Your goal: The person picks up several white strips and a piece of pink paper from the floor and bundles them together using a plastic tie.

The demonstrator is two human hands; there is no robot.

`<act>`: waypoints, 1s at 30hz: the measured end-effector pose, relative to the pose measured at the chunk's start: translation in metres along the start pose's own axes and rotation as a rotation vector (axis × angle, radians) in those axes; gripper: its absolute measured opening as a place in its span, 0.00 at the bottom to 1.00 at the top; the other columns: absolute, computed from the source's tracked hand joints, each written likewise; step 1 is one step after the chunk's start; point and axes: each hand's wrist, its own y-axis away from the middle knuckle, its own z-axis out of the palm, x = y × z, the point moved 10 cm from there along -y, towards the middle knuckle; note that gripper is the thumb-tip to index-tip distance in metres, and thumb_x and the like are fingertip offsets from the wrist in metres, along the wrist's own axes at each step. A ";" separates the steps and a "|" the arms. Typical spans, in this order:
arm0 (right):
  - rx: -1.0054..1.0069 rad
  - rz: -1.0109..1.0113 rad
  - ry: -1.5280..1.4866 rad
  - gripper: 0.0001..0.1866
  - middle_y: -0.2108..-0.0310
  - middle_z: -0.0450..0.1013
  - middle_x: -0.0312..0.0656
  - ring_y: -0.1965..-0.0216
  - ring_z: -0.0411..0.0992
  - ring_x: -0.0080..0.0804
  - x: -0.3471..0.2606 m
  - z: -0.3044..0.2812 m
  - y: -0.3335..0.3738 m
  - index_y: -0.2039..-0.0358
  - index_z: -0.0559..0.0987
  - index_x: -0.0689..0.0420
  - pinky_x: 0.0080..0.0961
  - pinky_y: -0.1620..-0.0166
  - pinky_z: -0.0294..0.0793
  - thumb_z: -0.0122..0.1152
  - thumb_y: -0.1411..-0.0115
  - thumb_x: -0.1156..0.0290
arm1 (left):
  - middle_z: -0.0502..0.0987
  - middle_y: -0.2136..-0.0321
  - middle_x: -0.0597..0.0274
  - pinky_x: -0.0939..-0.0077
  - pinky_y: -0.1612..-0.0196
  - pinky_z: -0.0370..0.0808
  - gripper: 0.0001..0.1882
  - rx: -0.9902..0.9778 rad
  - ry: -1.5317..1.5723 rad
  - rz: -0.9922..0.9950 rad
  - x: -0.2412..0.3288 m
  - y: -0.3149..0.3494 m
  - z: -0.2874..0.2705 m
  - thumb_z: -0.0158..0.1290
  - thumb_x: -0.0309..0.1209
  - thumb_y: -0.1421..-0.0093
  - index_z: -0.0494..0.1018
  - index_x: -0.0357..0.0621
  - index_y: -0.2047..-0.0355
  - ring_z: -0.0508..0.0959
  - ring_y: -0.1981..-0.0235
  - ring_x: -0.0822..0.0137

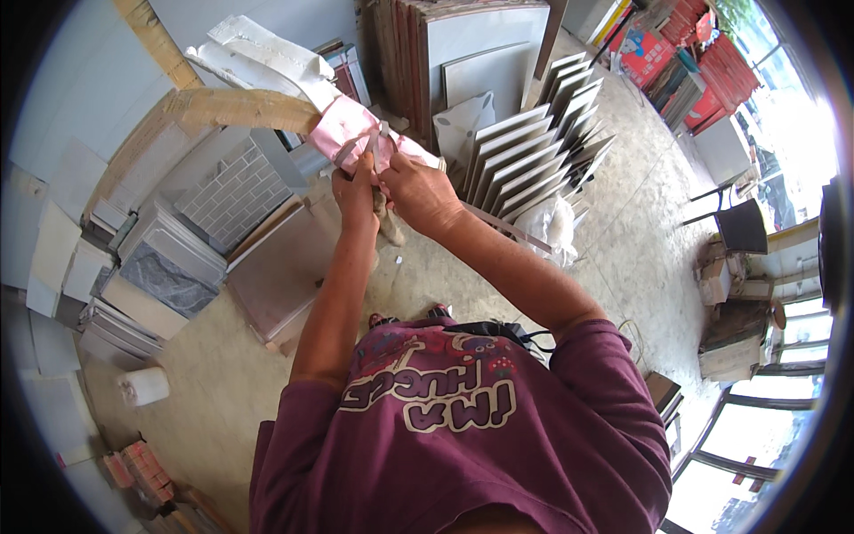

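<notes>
At the lower left we see a smooth, rounded white plastic jug (pixel 147 386) on the concrete floor (pixel 209 383). Further right leans a grey brick-patterned panel (pixel 236 196). At upper centre lies the pink-wrapped bundle (pixel 338 125), its covering crinkled, crossed by a flat grey strap (pixel 377 147). There our left hand (pixel 356 194) and right hand (pixel 422 192) nearly meet, both sets of fingers bent closed, pinching the strap. Rightward, thin rectangular tiles (pixel 527 158) stand in slanted rows beside a crumpled white plastic bag (pixel 550 224).
</notes>
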 end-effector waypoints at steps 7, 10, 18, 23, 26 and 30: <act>-0.119 -0.119 0.057 0.11 0.68 0.68 0.40 0.65 0.72 0.38 -0.016 -0.003 -0.002 0.67 0.74 0.57 0.30 0.65 0.75 0.56 0.54 0.74 | 0.72 0.64 0.62 0.77 0.64 0.71 0.16 0.011 -0.136 0.045 0.009 0.006 -0.007 0.54 0.29 0.45 0.68 0.38 0.56 0.72 0.67 0.71; -0.134 -0.162 0.125 0.10 0.64 0.69 0.37 0.63 0.71 0.35 -0.011 -0.009 -0.013 0.67 0.75 0.54 0.28 0.61 0.74 0.55 0.53 0.75 | 0.71 0.63 0.61 0.76 0.60 0.69 0.20 -0.098 -0.162 0.084 0.009 0.006 -0.010 0.55 0.32 0.46 0.68 0.39 0.54 0.70 0.64 0.70; -0.116 0.004 -0.271 0.06 0.69 0.73 0.40 0.64 0.72 0.40 0.028 -0.019 -0.025 0.68 0.75 0.54 0.32 0.62 0.71 0.52 0.45 0.70 | 0.69 0.56 0.60 0.76 0.54 0.65 0.27 -0.137 -0.295 -0.074 0.005 0.022 -0.005 0.56 0.39 0.46 0.65 0.35 0.50 0.68 0.56 0.70; -0.070 0.108 -0.378 0.06 0.70 0.72 0.42 0.65 0.72 0.42 0.040 -0.012 -0.023 0.67 0.73 0.55 0.34 0.63 0.71 0.51 0.43 0.69 | 0.71 0.57 0.60 0.77 0.54 0.65 0.26 -0.205 -0.302 -0.096 -0.002 0.026 0.000 0.54 0.41 0.44 0.66 0.35 0.51 0.69 0.57 0.71; 0.030 0.090 -0.363 0.05 0.71 0.72 0.41 0.66 0.72 0.42 0.034 -0.026 -0.024 0.68 0.74 0.54 0.33 0.63 0.72 0.52 0.44 0.69 | 0.71 0.58 0.60 0.77 0.54 0.65 0.25 -0.217 -0.293 -0.057 -0.001 0.027 0.000 0.54 0.41 0.44 0.66 0.35 0.51 0.68 0.57 0.71; 0.104 0.035 -0.200 0.05 0.72 0.72 0.39 0.68 0.73 0.40 0.039 -0.035 -0.030 0.71 0.75 0.53 0.32 0.65 0.72 0.53 0.45 0.68 | 0.71 0.61 0.62 0.77 0.56 0.65 0.24 -0.242 -0.329 -0.029 -0.002 0.028 0.007 0.55 0.40 0.44 0.67 0.36 0.53 0.68 0.60 0.72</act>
